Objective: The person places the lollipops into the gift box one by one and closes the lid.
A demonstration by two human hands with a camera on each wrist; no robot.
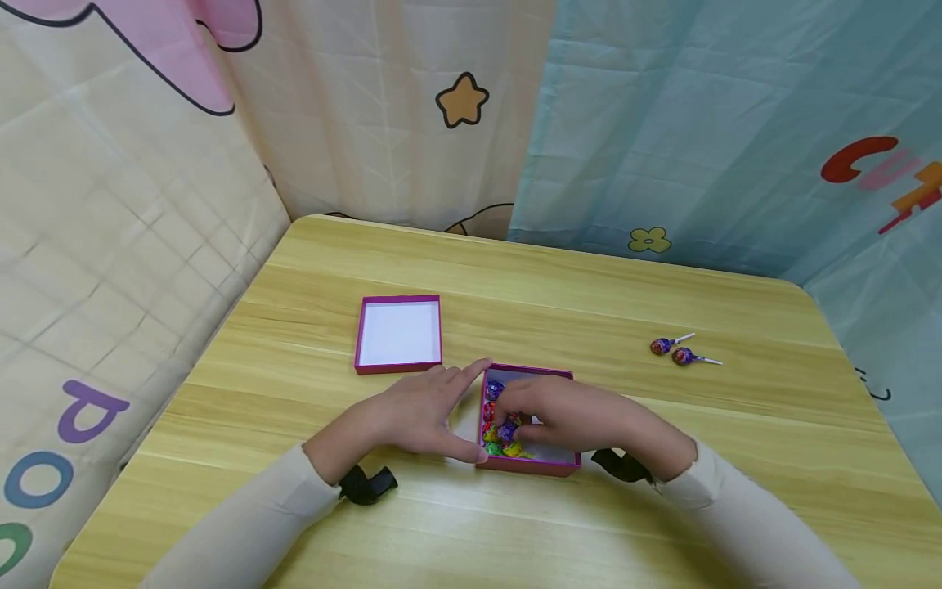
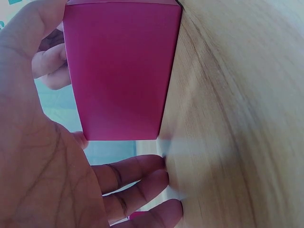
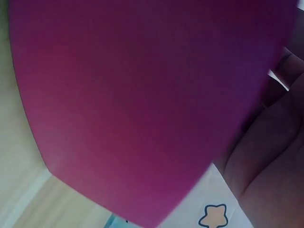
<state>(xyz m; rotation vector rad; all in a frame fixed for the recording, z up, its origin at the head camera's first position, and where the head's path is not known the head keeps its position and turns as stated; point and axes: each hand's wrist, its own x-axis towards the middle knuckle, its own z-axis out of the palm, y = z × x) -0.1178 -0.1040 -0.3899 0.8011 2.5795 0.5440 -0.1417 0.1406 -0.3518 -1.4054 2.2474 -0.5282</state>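
Observation:
A magenta box (image 1: pixel 530 465) with a pale inside stands on the table, with several brightly wrapped lollipops (image 1: pixel 490 411) along its left side. My left hand (image 1: pixel 419 413) is beside the box, thumb and index finger spread to its two left corners. In the left wrist view, the other fingers (image 2: pixel 142 190) reach down to the tabletop. My right hand (image 1: pixel 570 413) dips into the box from the right, thumb and fingers bent around a purple-wrapped lollipop (image 1: pixel 507 432). The right wrist view shows mostly the box's outer wall (image 3: pixel 133 104), which hides the fingertips.
A matching magenta lid (image 1: pixel 400 334) lies with its white inside up, behind and left of the box. Two purple-wrapped lollipops with white sticks (image 1: pixel 683 356) lie at the right. Printed curtains (image 1: pixel 412 123) hang behind the wooden table (image 1: pixel 589 311).

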